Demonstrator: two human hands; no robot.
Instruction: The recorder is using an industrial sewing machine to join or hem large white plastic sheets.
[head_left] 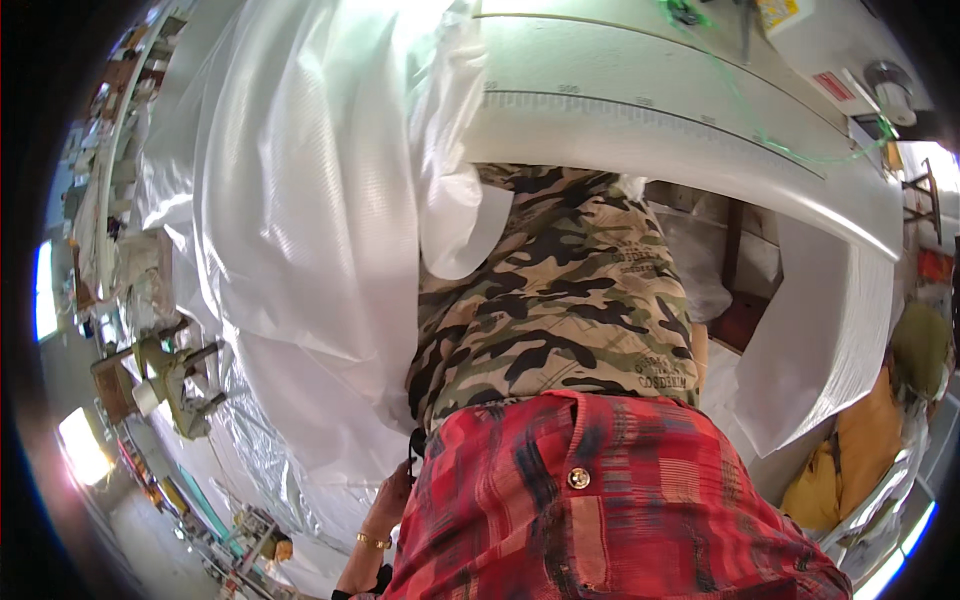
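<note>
My left hand [388, 496] is low at my left side, beside my red plaid shirt, with a gold bracelet on its wrist. Its fingers are mostly in shadow and partly hidden by the shirt. A small black thing [416, 441] shows just above them; I cannot make out its kind or whether the hand holds it. Close to this hand hangs a large glossy white sheet [310, 230], draped over the table in long folds, one corner curled over my camouflage-patterned lap. My right hand is out of view.
Ahead is a white sewing table [640, 130] with a ruler scale along its edge. A white sewing machine [835, 50] stands at the upper right, green thread [745, 110] trailing over the tabletop. White material [815, 330] hangs at the right, near a mustard-yellow cloth [840, 460].
</note>
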